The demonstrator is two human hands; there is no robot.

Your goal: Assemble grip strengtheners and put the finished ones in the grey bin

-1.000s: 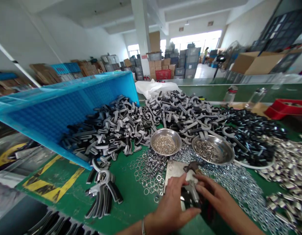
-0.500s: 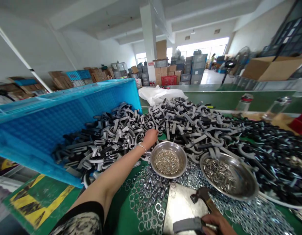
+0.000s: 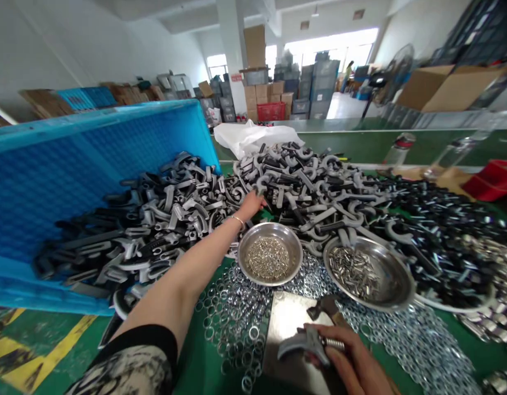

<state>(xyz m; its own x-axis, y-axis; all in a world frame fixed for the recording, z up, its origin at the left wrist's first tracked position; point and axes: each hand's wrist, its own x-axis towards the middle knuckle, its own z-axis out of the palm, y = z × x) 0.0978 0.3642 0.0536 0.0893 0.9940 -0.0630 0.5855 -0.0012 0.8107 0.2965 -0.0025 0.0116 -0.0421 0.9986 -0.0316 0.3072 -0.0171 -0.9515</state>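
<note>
My left hand (image 3: 251, 206) reaches to the near side of a heap of grey hook-shaped handle parts (image 3: 331, 211). Its fingers are closed at the heap, and what they pinch is hard to make out. Low in the view, my right hand (image 3: 352, 354) grips a grey curved handle (image 3: 300, 344) with a spring-wrapped bolt (image 3: 334, 344) sticking out of it. This handle is above a metal plate (image 3: 284, 312). A hammer (image 3: 325, 310) rests at the plate's right side, its grip partly behind my right hand.
One steel bowl (image 3: 292, 277) holds small brass-coloured pieces; another bowl (image 3: 395, 280) holds metal pins. Loose rings (image 3: 220, 329) cover the green table around the plate. A tipped blue crate (image 3: 92, 153) spills grey parts at left. Black-handled bolts (image 3: 454, 241) are heaped at right.
The view has tilted down and shifted. My left hand has moved farther into the grey heap. My right hand has lifted and turned the handle, so its spring now shows clearly.
</note>
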